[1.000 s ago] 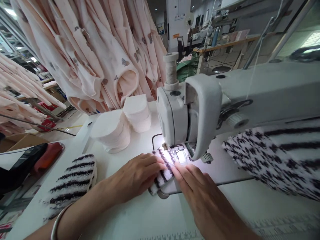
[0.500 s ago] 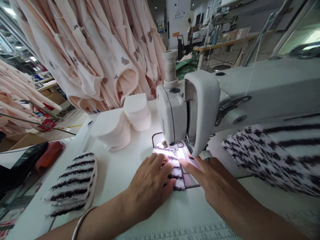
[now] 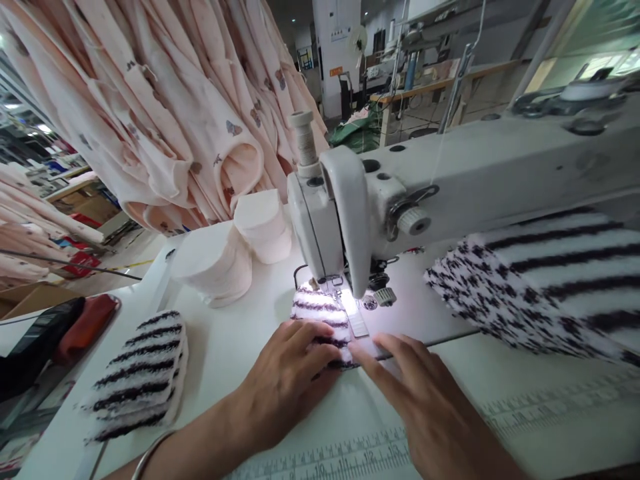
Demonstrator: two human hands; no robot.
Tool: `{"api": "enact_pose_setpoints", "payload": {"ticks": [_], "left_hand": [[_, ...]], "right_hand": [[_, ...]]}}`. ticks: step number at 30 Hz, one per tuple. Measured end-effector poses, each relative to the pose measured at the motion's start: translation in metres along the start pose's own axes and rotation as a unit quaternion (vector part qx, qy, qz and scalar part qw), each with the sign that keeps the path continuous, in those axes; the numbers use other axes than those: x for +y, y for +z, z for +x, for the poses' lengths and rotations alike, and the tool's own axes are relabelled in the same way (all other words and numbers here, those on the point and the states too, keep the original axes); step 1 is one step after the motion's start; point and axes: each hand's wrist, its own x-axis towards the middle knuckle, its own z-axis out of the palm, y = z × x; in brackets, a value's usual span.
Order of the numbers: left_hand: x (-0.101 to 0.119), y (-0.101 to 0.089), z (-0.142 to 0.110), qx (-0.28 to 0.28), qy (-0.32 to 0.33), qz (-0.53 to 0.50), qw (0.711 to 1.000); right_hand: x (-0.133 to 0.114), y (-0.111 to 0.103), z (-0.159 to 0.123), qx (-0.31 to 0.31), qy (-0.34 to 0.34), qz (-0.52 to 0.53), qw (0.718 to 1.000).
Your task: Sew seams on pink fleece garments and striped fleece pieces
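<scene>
My right hand (image 3: 424,392) sits further back, fingers apart, baring more black-striped white plush panel (image 3: 316,308); my left hand (image 3: 286,375), spread, presses it.

Near the close edge of the smooth white worktop (image 3: 225,350), I can make out 10, 11, 12 and 13 on a pale, flat ruler strip (image 3: 357,459); its figures farther right blur. Across the room, the small orange rectangular sign (image 3: 336,71) on a square white pillar (image 3: 341,52) is too tiny to read.
</scene>
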Motion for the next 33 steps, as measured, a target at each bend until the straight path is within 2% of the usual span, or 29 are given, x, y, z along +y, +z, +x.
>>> {"api": "enact_pose_setpoints", "payload": {"ticks": [3,8,18,24,28,31,33], "left_hand": [[0.001,-0.001,-0.002,-0.016,0.003,-0.010,1.000],[0.001,-0.002,-0.002,-0.043,-0.001,-0.018,0.999],[-0.007,0.000,0.015,-0.009,-0.012,0.045,0.999],[-0.029,0.004,0.018,0.021,0.000,0.086,0.996],[-0.042,0.002,0.019,0.033,0.014,0.095,0.995],[-0.042,-0.003,0.022,0.043,0.033,0.115,0.992],[-0.039,-0.006,0.024,0.038,0.022,0.134,0.990]], "right_hand": [[-0.007,0.001,-0.001,-0.018,-0.021,-0.052,0.998],[-0.007,0.008,-0.001,0.001,-0.045,-0.092,0.995],[0.007,0.009,0.032,0.005,-0.055,-0.083,0.995],[0.008,0.016,0.045,-0.013,-0.033,-0.094,0.995],[0.006,0.015,0.039,-0.021,-0.026,-0.080,0.996],[0.006,0.015,0.027,-0.027,-0.043,-0.088,0.995],[0.008,0.017,0.017,-0.021,-0.052,-0.099,0.994]]}}
